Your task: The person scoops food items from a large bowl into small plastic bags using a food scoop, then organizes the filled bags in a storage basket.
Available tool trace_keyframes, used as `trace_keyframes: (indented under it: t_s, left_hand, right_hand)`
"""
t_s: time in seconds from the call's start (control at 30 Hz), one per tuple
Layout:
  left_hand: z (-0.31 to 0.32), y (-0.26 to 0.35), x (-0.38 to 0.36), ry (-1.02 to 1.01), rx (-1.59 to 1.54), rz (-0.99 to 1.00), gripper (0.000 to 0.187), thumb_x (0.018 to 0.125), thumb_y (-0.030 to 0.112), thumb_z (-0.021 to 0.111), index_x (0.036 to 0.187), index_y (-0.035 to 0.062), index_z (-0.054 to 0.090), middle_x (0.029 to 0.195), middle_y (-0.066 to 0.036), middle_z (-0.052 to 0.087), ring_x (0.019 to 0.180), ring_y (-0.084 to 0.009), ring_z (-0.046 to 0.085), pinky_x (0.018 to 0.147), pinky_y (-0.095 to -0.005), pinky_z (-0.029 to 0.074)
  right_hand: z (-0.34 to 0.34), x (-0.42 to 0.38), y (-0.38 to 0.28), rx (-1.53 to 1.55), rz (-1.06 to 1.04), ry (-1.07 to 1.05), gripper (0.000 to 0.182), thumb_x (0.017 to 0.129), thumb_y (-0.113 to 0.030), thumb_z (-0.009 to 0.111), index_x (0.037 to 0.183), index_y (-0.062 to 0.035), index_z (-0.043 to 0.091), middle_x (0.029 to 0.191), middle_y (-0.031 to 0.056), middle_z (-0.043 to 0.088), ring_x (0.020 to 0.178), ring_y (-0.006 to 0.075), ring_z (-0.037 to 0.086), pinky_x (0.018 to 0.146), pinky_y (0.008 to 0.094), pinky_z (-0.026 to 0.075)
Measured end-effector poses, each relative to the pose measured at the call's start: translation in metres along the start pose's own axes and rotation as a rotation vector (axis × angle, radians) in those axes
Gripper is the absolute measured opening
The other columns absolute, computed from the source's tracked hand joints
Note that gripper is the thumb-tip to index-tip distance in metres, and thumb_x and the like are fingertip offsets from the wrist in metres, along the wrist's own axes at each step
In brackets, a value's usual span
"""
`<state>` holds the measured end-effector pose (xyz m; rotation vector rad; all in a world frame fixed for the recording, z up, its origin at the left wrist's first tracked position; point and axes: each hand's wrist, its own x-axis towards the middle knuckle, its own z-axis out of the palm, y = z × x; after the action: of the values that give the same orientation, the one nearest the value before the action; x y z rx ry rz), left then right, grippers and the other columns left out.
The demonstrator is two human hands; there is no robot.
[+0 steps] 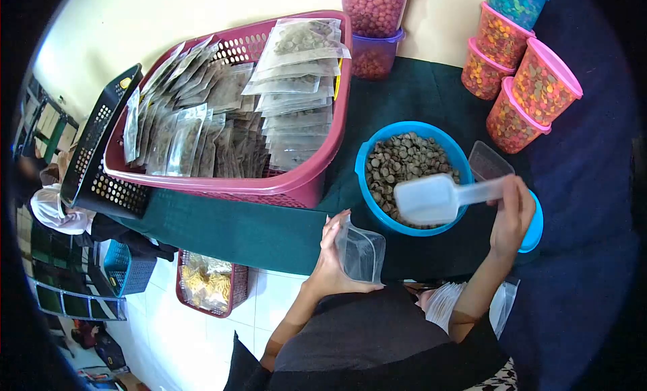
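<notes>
My right hand (511,216) is wrapped round the handle of a translucent white plastic scoop (426,200). The scoop hangs above a round blue tub (362,163) filled with small dark, disc-shaped pieces (412,158). It looks bare, with no pieces visible on it. In my left hand (331,266) is a clear plastic bag (362,251), its mouth spread between thumb and fingers, left of the tub and close to my body. The bag shows nothing inside. A stack of white bags (448,303) lies by my lap, partly hidden by my right forearm.
A pink basket (296,189) of filled packets (296,94) stands left on the green-covered table (269,236). Beside the tub are a clear lid or tray (490,163) and a blue lid (534,222). Coloured tubs (546,78) line the back. A person (60,209) is at far left.
</notes>
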<state>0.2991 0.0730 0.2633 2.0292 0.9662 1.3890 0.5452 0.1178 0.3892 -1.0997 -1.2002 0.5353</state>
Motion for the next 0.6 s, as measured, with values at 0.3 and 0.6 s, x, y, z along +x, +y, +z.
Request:
trace_keyframes:
  t_s: [0.3, 0.6]
  left_hand:
    - [0.015, -0.016, -0.015, 0.268, -0.008, 0.123, 0.117, 0.039, 0.031, 0.084, 0.127, 0.0134, 0.007, 0.122, -0.022, 0.029, 0.114, -0.0361, 0.033, 0.097, -0.0526, 0.010]
    - [0.007, -0.007, -0.025, 0.240, 0.073, 0.056, 0.112, 0.043, 0.032, 0.082, 0.127, 0.0134, 0.011, 0.122, -0.024, 0.029, 0.113, -0.0376, 0.033, 0.095, -0.0541, 0.011]
  right_hand:
    - [0.068, -0.082, -0.010, -0.201, -0.233, -0.671, 0.010, 0.068, -0.011, 0.064, 0.069, -0.0019, 0.059, 0.061, 0.0083, 0.053, 0.054, 0.0204, 0.049, 0.053, 0.0286, 0.038]
    - [0.070, -0.099, -0.032, -0.336, -0.290, -0.536, 0.011, 0.064, -0.008, 0.068, 0.067, -0.0045, 0.058, 0.055, 0.0045, 0.051, 0.049, 0.0193, 0.047, 0.050, 0.0299, 0.033]
